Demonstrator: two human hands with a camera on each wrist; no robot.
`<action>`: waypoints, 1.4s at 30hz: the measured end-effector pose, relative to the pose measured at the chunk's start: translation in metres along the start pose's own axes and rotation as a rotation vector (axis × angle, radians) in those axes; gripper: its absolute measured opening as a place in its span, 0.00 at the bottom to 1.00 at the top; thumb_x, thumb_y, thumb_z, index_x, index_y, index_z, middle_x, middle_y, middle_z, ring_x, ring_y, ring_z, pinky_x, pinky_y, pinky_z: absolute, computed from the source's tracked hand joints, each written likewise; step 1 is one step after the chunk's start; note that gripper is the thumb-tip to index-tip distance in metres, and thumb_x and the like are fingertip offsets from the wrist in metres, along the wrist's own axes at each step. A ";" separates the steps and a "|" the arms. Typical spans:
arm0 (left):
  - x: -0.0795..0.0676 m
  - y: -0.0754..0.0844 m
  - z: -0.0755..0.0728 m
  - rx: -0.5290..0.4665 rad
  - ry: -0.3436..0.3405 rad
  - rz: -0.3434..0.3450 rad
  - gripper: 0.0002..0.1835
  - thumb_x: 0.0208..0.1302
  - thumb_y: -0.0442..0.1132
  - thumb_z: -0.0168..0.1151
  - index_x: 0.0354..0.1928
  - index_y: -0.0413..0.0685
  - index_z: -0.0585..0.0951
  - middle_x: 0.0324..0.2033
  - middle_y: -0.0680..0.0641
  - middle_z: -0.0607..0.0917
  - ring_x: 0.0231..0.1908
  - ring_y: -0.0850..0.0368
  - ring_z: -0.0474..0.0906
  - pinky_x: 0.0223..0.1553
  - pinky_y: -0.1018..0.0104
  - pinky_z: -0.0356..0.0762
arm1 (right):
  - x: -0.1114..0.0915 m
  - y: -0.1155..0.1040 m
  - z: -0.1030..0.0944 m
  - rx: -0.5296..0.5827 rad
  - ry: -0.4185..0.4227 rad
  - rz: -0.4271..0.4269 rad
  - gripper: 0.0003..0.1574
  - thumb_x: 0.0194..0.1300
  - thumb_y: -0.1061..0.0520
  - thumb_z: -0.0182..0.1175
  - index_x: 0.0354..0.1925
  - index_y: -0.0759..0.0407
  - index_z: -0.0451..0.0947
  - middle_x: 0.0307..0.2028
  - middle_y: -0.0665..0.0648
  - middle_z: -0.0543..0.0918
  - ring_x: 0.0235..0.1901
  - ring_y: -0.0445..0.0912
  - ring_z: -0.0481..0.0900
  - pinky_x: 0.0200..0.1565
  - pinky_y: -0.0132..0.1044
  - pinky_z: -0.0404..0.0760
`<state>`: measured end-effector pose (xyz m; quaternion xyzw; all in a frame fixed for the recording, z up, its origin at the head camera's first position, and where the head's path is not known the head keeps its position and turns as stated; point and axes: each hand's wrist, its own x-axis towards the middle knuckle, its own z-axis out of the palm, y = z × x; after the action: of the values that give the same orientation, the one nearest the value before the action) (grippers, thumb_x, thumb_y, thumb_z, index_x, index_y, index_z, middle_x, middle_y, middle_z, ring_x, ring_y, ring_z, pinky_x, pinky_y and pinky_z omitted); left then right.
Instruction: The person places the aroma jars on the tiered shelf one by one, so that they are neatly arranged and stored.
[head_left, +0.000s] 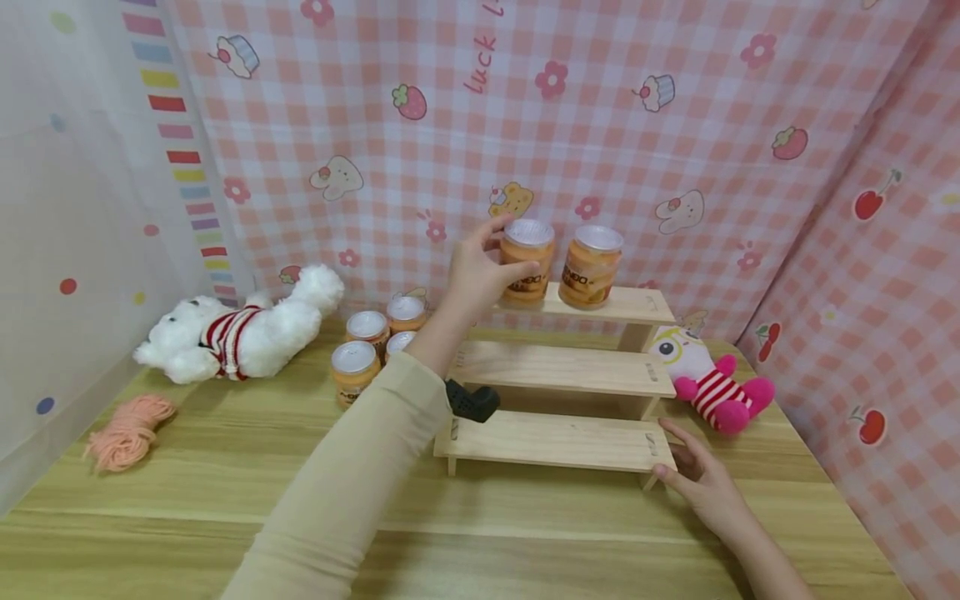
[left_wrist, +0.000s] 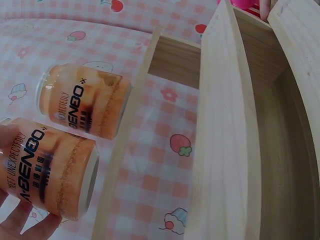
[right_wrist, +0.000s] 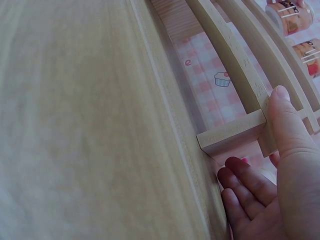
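My left hand holds an orange can with a pale lid at the top tier of a three-tier wooden shelf, thumb in front and fingers round the far side. In the left wrist view the bottom of the held can shows close to the top tier's edge. A second orange can stands upright on that tier, just to the right. My right hand grips the right end of the lowest tier; in the right wrist view the thumb lies along its end, with fingers lower down beside the leg.
Several more orange cans stand left of the shelf, partly behind my left arm. A white plush dog and a bundle of peach yarn lie at the left. A pink-striped plush toy rests against the shelf's right side. Patterned curtains surround the table.
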<state>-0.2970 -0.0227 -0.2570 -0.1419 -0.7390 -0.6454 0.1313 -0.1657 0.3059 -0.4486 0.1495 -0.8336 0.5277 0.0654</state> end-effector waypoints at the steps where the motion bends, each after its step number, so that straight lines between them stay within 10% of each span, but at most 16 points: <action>1: 0.000 -0.001 0.001 -0.002 -0.001 0.007 0.39 0.50 0.34 0.75 0.66 0.46 0.70 0.54 0.45 0.76 0.51 0.52 0.75 0.49 0.65 0.76 | 0.000 0.000 0.000 0.001 0.001 0.000 0.37 0.66 0.67 0.59 0.69 0.69 0.57 0.51 0.78 0.75 0.48 0.29 0.74 0.46 0.21 0.72; 26: -0.011 -0.020 0.007 0.058 -0.010 0.089 0.42 0.58 0.41 0.69 0.72 0.52 0.60 0.65 0.46 0.67 0.60 0.51 0.68 0.55 0.63 0.72 | -0.001 0.004 0.000 0.018 0.018 -0.020 0.37 0.64 0.69 0.59 0.68 0.72 0.57 0.50 0.80 0.74 0.47 0.29 0.75 0.45 0.22 0.73; 42: -0.068 -0.021 -0.020 0.062 0.108 0.203 0.39 0.56 0.39 0.72 0.69 0.48 0.66 0.62 0.49 0.72 0.60 0.51 0.67 0.58 0.53 0.69 | 0.000 0.002 0.001 0.002 0.027 -0.024 0.37 0.64 0.70 0.59 0.68 0.72 0.57 0.51 0.78 0.74 0.47 0.30 0.74 0.45 0.22 0.73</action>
<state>-0.2422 -0.0482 -0.2991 -0.1768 -0.7322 -0.6125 0.2398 -0.1661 0.3053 -0.4505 0.1524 -0.8303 0.5297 0.0827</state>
